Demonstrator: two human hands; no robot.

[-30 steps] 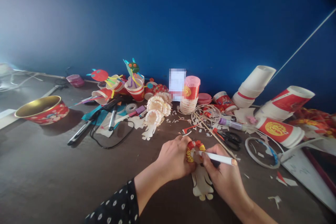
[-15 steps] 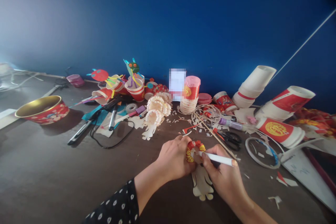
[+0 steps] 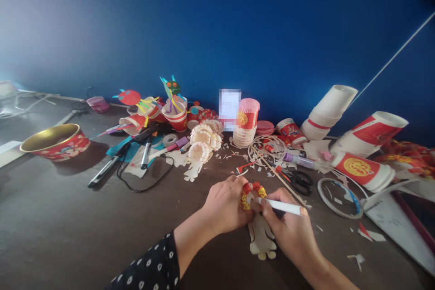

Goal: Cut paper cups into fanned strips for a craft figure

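My left hand (image 3: 226, 204) grips the left edge of a paper-cup figure (image 3: 261, 240) low over the table. The figure has a curled red-and-yellow rim around a pale round centre, and a flat white body with lobed ends hangs below it. Between the thumb and fingers of my right hand (image 3: 292, 226) is a white marker pen (image 3: 283, 206). Its tip points left at the pale centre; whether it touches there I cannot tell. Similar white curled-rim cup figures (image 3: 200, 152) lie in a row just beyond my left hand.
Black-handled scissors (image 3: 301, 181) lie right of my hands, near a tape ring (image 3: 340, 197) and paper scraps. Stacked paper cups (image 3: 356, 167) lean at the right. A red-and-gold bowl (image 3: 56, 142) and a black marker (image 3: 146, 154) are at the left. A blue wall (image 3: 204, 31) rises behind.
Almost nothing differs. Both hands, the paper-cup figure and the marker pen stay in the same place.
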